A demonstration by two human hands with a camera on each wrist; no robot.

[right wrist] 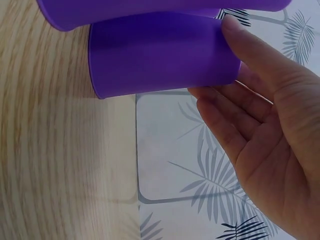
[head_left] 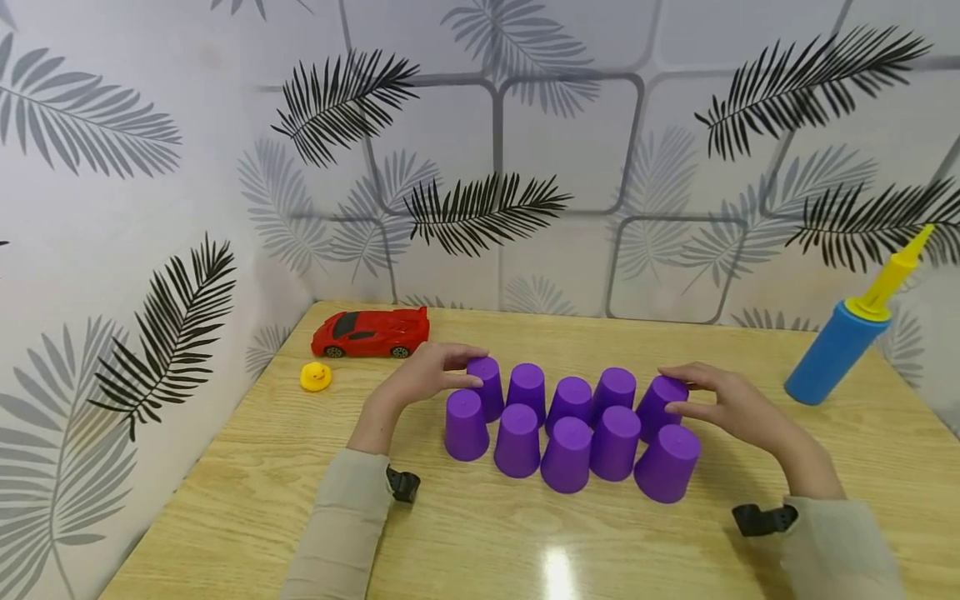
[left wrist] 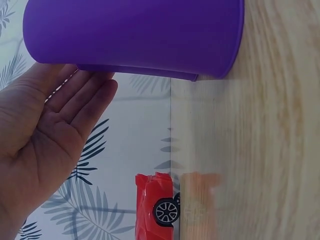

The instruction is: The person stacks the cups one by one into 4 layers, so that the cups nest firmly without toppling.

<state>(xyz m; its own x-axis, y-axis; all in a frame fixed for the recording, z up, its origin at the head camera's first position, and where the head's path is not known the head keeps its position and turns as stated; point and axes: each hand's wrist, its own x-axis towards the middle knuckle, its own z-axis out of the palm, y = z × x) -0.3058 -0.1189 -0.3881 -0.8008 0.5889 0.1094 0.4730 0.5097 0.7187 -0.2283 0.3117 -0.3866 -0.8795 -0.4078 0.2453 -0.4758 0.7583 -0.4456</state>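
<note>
Purple cups stand upside down on the table in two rows, several in each. My left hand [head_left: 427, 372] is at the left end of the back row. Its thumb and fingers hold the upper part of the end cup [head_left: 488, 390]; in the left wrist view a nearer cup [left wrist: 135, 35] mostly hides that grip. At the other end, my right hand [head_left: 731, 404] has its thumb on the near side of the back-row end cup [right wrist: 160, 57] and its fingers round the far side. A front-row cup [head_left: 667, 465] stands just before it.
A red toy car [head_left: 371, 332] and a small yellow rubber duck [head_left: 316, 377] sit at the back left of the wooden table [head_left: 247, 517]. Toward the right edge stands a blue and yellow hand pump [head_left: 836, 354]. A patterned wall [head_left: 570, 267] rises behind the table.
</note>
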